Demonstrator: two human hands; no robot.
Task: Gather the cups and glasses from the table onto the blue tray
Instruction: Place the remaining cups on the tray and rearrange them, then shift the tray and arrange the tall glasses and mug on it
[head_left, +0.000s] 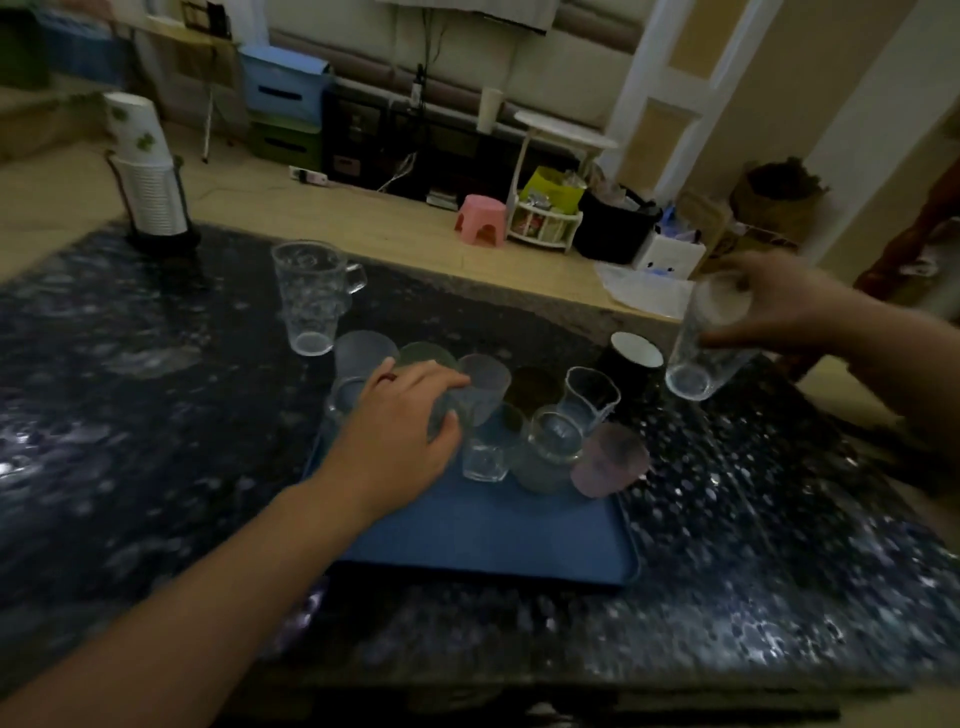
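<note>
Mug (314, 296): on the table, beyond the tray (488, 540) – apart from it.
Left hand (402, 426): over the tray's far left, fingers curled round a cup there.
Right hand (779, 306): right of the tray, fingers clamped on a glass (706, 343) – lifted, tilted.

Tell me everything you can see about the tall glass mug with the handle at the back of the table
The handled glass mug is clear and looks like textured or patterned glass, though blur hides the detail. It has a wide round mouth, narrows to a thick base, and carries a looped handle on its right side. It stands upright and looks empty on the dark speckled table, behind the blue tray, not on it. Neither hand touches it.
</note>
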